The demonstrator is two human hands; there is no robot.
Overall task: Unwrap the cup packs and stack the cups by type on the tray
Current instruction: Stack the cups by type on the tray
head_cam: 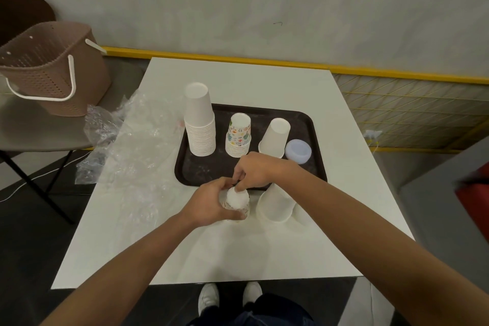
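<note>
1. We hold the small cup pack (237, 202) in the left hand (209, 204). Its fingers and thumb curl round the pack's side and keep it upright on the white table (211, 251), just in front of the tray's near edge.
2. The right hand (256, 169) comes in from the tray side, wrist bent down, and its fingertips pinch at the top of the pack. We cannot tell whether they grip film or the topmost cup.
3. We judge this to be the unwrapping step, with one hand anchoring and the other pulling. Both forearms reach forward and converge on the pack.
4. On the dark tray (201, 169), upside down, stand a tall plain white stack (199, 119), a shorter patterned stack (238, 135) and a wider white cup (275, 137). A pale blue round piece (298, 151) sits just beside the wider cup.
5. Each type has its own spot. The held pack seems to show print at its side, so it likely belongs on the patterned stack.
6. The wide white cups (275, 205) wait on the table just right of the pack, off the tray.
7. Loose clear wrap (127, 145) lies left of the tray, away from the hands.
</note>
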